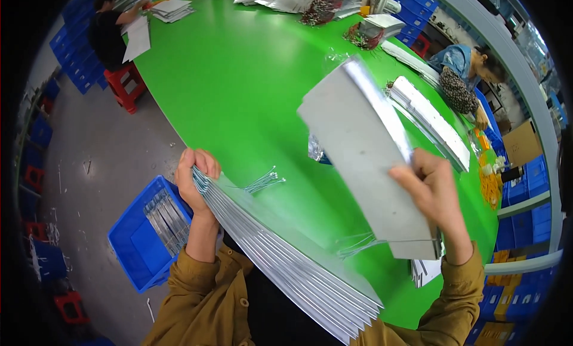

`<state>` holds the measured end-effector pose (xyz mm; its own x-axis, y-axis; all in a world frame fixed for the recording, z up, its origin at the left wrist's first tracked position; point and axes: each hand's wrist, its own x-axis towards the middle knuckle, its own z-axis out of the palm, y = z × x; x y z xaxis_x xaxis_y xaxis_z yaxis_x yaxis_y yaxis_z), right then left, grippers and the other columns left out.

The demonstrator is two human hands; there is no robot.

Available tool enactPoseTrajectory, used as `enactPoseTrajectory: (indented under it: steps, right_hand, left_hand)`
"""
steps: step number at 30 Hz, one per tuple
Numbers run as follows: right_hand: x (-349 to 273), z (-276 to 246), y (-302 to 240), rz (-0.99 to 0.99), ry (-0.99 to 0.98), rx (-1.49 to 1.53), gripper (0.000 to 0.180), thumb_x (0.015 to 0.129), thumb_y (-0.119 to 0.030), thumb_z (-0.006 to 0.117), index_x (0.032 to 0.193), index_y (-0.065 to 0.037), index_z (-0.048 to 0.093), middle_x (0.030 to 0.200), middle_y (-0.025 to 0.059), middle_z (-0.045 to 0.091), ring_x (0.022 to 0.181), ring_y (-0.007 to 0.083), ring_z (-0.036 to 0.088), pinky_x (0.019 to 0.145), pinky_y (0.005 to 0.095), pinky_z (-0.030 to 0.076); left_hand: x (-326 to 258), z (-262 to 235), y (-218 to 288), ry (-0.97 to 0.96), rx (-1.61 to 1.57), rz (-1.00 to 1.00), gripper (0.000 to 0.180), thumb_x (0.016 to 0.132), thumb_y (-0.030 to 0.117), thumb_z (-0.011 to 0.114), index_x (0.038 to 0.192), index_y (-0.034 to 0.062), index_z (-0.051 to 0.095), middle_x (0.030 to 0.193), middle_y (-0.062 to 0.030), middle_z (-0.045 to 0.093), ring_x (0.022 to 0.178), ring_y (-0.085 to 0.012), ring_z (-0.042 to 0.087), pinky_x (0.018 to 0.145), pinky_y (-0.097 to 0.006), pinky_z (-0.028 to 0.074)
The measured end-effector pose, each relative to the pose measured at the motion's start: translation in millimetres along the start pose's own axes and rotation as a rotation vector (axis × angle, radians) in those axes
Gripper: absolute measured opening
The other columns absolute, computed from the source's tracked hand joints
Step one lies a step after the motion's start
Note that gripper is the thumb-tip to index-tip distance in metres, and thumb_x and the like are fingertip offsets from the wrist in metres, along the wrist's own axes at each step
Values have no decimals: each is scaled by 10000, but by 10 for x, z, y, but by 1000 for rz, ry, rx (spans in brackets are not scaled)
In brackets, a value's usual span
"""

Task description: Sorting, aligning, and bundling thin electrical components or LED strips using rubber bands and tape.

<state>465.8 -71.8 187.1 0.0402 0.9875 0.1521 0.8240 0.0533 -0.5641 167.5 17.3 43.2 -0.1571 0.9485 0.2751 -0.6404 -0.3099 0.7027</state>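
My left hand is closed round the far-left end of a fanned stack of thin silvery metal panels. Their edges spread toward my body at the lower right. Thin pale wires with small tips stick out past the stack near that hand. In my right hand, raised over the table, is a bundle of grey metal panels, thumb on the front face and the fingers behind it. How many are in it I cannot tell. More thin wires trail from its lower end.
A blue crate with metal strips stands left of the green table. Stacked panels lie along the right side, with bundled dark red wires farther back. One person sits at the far left, another at the right.
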Motion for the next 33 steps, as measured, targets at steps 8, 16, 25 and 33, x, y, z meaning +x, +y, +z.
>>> enactPoseTrajectory:
  steps: [8, 16, 25, 33]
  right_hand:
    - [-53, 524, 171, -62, -317, -41, 288, 777, -220, 661, 659, 8, 532, 544, 62, 478, 449, 184, 402, 461, 286, 363]
    - [-181, 860, 391, -250, -386, -26, 387, 801, -327, 616, 939, 30, 556, 766, 147, 572, 630, 262, 541, 579, 318, 440]
    - [-108, 726, 447, -280, -549, 57, 740, 685, -510, 673, 1181, -5, 456, 920, 150, 564, 804, 284, 545, 719, 352, 435]
    - [-115, 797, 519, -300, -510, 116, 905, 583, -529, 742, 1269, -39, 412, 949, 125, 568, 814, 269, 527, 733, 338, 413]
  left_hand:
    - [-119, 300, -524, -15, 317, 72, 282, 874, 165, 354, 608, 83, 401, 533, -48, 426, 511, -125, 375, 546, -224, 335]
    - [-206, 330, -776, -76, 341, 48, 264, 860, 138, 359, 605, 82, 400, 531, -46, 411, 542, -135, 387, 604, -247, 358]
    - [-189, 341, -754, -113, 377, 58, 260, 856, 127, 352, 604, 84, 397, 539, -50, 405, 552, -137, 388, 633, -262, 363]
    - [-173, 322, -736, -134, 349, 44, 257, 859, 130, 357, 611, 81, 400, 548, -55, 407, 557, -140, 385, 629, -266, 367]
